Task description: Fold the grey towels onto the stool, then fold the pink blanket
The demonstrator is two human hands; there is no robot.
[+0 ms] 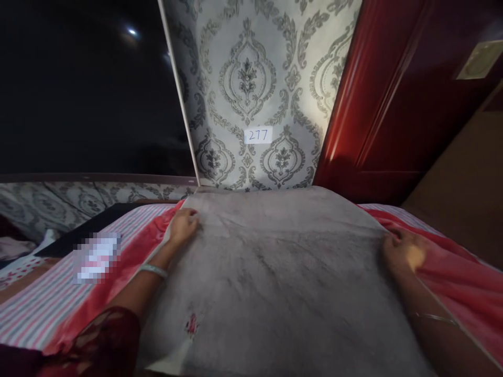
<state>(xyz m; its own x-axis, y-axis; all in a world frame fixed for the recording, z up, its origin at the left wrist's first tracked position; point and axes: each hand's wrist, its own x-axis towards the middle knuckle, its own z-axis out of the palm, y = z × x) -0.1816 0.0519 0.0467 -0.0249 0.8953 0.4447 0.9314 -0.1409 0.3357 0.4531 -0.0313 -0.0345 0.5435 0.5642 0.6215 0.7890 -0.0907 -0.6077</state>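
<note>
A grey plush blanket (275,272) lies spread in front of me over a pink-red blanket (451,272) on a bed. My left hand (183,225) rests on the grey blanket's far left edge, fingers curled over the fabric. My right hand (404,251) presses on its right edge, where grey meets pink. Both wrists wear thin bangles. A small red mark (192,324) shows near the blanket's near left corner.
A striped pink-and-white sheet (47,298) covers the bed at left. Ahead stands a wall with grey damask wallpaper and a paper label reading 277 (258,135). A dark screen (86,89) fills the upper left; a red wooden door (393,104) is at right.
</note>
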